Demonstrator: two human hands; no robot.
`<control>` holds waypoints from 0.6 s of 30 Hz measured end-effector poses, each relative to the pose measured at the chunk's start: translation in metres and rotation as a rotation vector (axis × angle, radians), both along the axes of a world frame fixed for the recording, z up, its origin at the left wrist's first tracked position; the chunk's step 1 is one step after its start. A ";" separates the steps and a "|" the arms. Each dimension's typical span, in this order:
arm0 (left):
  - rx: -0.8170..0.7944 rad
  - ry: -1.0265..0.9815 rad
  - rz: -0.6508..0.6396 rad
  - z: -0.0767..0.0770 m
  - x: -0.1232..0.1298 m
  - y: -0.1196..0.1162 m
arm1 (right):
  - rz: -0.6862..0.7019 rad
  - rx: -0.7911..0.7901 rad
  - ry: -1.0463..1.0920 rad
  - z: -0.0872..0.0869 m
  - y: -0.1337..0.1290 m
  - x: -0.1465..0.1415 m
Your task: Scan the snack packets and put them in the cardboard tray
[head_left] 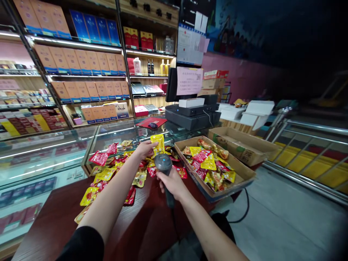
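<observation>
Many packets strew the reddish table near lit, stocked shelves.

Bright white strips blaze along the shelves at upper left, and there's the glare, long pale streaks raking the glass counter on the left while the table at lower centre takes soft shadow and a dull sheen! Over to the right and the light drains off, the upper right corner nearly black, the mural dim and smeared, the railing catching cold glints. Wide-lens stretch tilts the posts outward at left, blur softens the right margin, and the middle looks reasonably crisp!
</observation>
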State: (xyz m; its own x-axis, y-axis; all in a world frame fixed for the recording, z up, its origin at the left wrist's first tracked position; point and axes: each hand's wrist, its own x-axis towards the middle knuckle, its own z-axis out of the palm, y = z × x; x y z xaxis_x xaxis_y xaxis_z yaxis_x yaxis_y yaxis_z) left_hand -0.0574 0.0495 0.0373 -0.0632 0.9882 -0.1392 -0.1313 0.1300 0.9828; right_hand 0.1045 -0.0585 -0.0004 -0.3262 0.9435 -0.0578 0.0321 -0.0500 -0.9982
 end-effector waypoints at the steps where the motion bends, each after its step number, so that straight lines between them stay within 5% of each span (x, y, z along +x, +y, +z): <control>1: 0.006 -0.001 -0.006 0.001 -0.001 -0.001 | -0.004 0.000 -0.001 0.001 -0.001 0.000; 18: 0.016 0.004 -0.019 0.009 0.002 -0.008 | -0.021 0.007 0.006 0.011 -0.012 0.003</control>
State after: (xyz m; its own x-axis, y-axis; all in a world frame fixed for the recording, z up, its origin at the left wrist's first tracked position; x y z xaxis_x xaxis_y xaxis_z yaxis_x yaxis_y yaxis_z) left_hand -0.0558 0.0413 0.0467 -0.0453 0.9914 -0.1232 -0.1247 0.1167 0.9853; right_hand 0.1079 -0.0705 0.0102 -0.3069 0.9504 -0.0495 0.0253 -0.0438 -0.9987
